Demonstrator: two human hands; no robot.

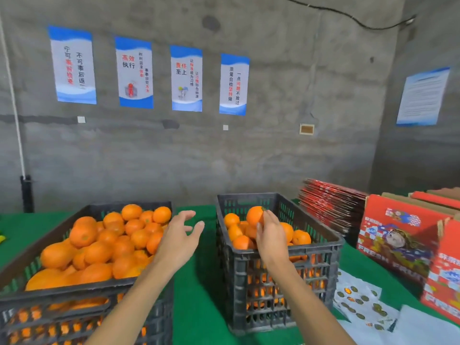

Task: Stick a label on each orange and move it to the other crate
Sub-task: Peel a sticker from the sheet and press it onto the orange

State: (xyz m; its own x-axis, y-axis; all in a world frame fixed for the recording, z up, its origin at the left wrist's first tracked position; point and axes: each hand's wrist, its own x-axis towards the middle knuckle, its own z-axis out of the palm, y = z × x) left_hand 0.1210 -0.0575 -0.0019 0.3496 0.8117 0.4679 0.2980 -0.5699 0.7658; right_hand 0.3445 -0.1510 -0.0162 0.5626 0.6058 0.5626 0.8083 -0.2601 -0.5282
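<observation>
On the green table (199, 295) the left crate (62, 298) stands at the near-left edge, heaped with oranges, while the right crate (286, 257) sits mid-table, about half full. Red cartons (398, 235) along the right edge read "FRESH FRUIT" in part; 4 wall posters (186, 78) carry Chinese slogans, among them 高效执行 and 责任至上. White label sheets (361, 302) lie at the near-right edge beside the right crate.

The right hand (271, 239) holds 1 orange (254, 215) above the right crate, fingers curled round its side. The left hand (180, 236) hovers between the crates, fingers spread, gripping nothing. Whether this orange carries a label I cannot tell. Judging by the pose, the placing step is in hand: next the orange needs lowering onto the pile, then the left hand picks another from the left crate.
</observation>
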